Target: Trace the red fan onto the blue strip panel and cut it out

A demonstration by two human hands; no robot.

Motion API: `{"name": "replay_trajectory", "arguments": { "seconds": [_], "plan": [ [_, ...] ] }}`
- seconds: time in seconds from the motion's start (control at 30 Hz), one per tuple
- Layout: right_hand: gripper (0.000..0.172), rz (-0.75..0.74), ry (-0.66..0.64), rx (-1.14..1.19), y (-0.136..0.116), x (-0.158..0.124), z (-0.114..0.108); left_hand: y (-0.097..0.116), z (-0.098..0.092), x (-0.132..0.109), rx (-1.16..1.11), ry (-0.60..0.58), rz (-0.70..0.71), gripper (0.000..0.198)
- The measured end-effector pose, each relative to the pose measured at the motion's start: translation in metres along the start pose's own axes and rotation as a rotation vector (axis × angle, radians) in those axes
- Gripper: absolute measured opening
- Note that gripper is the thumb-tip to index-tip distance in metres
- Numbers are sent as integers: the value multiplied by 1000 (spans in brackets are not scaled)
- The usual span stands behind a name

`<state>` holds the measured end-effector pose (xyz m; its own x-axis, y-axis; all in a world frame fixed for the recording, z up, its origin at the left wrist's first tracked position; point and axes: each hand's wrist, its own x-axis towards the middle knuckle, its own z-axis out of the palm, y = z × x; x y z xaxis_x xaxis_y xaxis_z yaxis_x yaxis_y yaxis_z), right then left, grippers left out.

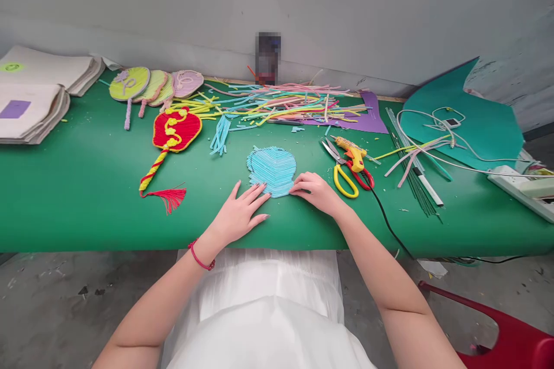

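A light-blue fan-shaped piece made of pipe cleaners (273, 164) lies flat on the green table in front of me. Its strips meet in a V pattern along the middle. My left hand (237, 213) is open, fingers spread, with the fingertips resting at the piece's lower left edge. At the lower right edge, the thumb and fingers of my right hand (318, 192) are closed in a pinch on the rim. Loose blue pipe cleaners (221, 135) lie just beyond, to the left.
Scissors (345, 181) and a yellow glue gun (354, 153) lie right. A red fan with tassel (178, 130) lies left, finished fans (128, 83) behind it. Pipe cleaners (285, 104) are piled at the back. A power strip (519, 187) and cables occupy the far right.
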<state>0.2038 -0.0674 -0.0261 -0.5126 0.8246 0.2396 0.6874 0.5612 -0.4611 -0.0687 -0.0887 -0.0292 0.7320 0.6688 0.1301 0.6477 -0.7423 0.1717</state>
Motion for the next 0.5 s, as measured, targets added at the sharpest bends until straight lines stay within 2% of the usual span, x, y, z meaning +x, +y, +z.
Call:
{"name": "replay_trajectory", "arguments": {
  "seconds": [0.37, 0.5],
  "plan": [
    [27, -4, 85, -25, 4, -9, 12, 1, 2, 0, 13, 38, 17, 51],
    [24, 37, 98, 29, -1, -10, 5, 1, 3, 0, 15, 35, 15, 51]
  ]
}}
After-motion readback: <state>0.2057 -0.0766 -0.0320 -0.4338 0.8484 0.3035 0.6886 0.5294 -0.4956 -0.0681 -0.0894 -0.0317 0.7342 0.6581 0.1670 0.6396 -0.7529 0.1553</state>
